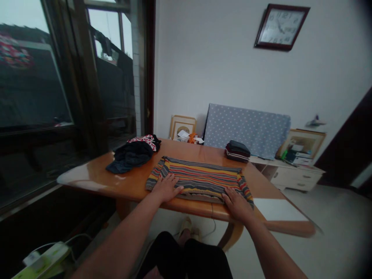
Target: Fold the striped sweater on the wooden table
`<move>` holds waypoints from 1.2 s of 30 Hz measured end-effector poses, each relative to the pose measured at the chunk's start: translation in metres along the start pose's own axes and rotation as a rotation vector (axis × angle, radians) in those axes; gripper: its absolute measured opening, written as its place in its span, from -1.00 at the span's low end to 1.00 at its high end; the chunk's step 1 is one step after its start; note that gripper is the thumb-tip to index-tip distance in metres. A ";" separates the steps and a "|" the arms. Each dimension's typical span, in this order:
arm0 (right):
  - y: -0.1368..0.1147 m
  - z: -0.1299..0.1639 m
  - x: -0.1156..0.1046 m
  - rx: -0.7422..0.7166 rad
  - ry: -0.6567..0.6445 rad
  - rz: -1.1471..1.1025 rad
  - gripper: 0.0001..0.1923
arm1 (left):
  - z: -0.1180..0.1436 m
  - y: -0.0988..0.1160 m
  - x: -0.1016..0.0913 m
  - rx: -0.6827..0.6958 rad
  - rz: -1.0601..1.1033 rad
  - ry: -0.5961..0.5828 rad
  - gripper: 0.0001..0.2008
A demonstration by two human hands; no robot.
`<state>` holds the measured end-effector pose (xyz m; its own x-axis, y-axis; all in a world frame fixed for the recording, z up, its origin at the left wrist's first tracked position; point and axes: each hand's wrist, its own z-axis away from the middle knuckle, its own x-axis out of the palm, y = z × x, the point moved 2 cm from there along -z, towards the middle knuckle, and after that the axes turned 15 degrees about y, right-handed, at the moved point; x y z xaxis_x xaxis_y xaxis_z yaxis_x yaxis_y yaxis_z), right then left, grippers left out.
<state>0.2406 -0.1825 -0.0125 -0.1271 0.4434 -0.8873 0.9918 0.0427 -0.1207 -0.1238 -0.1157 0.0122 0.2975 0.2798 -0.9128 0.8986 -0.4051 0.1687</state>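
A pale wall (209,58) is seen behind the scene, met on the left by dark-framed glass panes (69,58). In front is set a glossy orange-brown wooden table (186,149). Beyond it, a blue-grey cloth with pale dots (244,128) is draped.

Near the middle of the table's near edge, a striped garment (203,177) is laid flat, folded into a wide, low rectangle. Its stripes are coloured mustard, dark grey and red, with a tan band along the near side; at both short ends the stripes are turned at a slant. Its long axis is directed left to right, roughly along the table edge, the right end slightly nearer the wearer; which end is the collar cannot be told.

Dark clothes (130,157) are heaped to its left; a folded stack (237,150) is placed beyond its right end. The left hand (167,188) and right hand (236,201) are rested palm-down on it, fingers extended, nothing gripped.
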 end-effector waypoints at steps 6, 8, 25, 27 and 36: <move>0.004 0.001 0.005 -0.029 0.008 0.005 -0.36 | 0.004 0.000 -0.007 0.002 0.048 -0.006 -0.24; 0.005 0.001 0.006 -0.028 0.012 0.003 -0.37 | 0.005 -0.003 -0.009 -0.003 0.065 0.001 -0.26; 0.013 0.004 0.014 -0.049 0.025 -0.016 -0.37 | 0.039 -0.098 -0.060 -0.563 -0.158 0.348 -0.45; 0.013 0.005 0.014 -0.055 0.025 -0.017 -0.38 | 0.042 -0.099 -0.060 -0.612 -0.167 0.326 -0.45; 0.008 0.002 0.009 -0.023 0.038 -0.036 -0.39 | 0.036 -0.079 -0.055 -0.540 0.036 0.236 -0.75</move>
<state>0.2476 -0.1802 -0.0221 -0.1623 0.4746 -0.8651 0.9867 0.0797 -0.1414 -0.2229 -0.1307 0.0351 0.3393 0.4855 -0.8057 0.9051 0.0648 0.4202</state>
